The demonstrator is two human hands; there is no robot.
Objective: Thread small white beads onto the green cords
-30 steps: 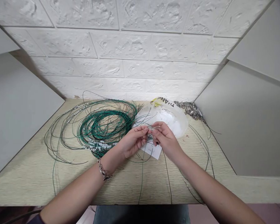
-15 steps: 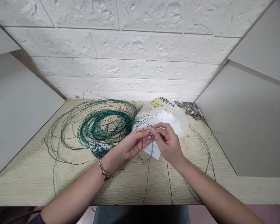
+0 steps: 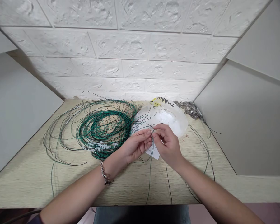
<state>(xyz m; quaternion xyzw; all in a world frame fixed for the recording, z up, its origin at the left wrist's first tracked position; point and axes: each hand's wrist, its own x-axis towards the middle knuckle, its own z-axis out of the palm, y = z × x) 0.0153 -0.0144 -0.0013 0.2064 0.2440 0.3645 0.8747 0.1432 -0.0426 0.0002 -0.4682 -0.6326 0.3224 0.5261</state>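
My left hand and my right hand meet fingertip to fingertip above the wooden table. Both pinch a thin green wire that hangs down from my fingers toward the table's front edge. Whether a bead sits between the fingertips is too small to tell. A big coil of green wire with several white beads threaded on it lies to the left of my hands. A small white paper slip lies under my hands.
A white plastic bag of white beads sits just behind my hands. A heap of small silvery pieces lies at the back right. Grey panels wall in both sides and a white brick wall stands behind.
My right hand has moved slightly left and closer to my left hand. The hanging wire has swung a little to the right. The coil has not moved.
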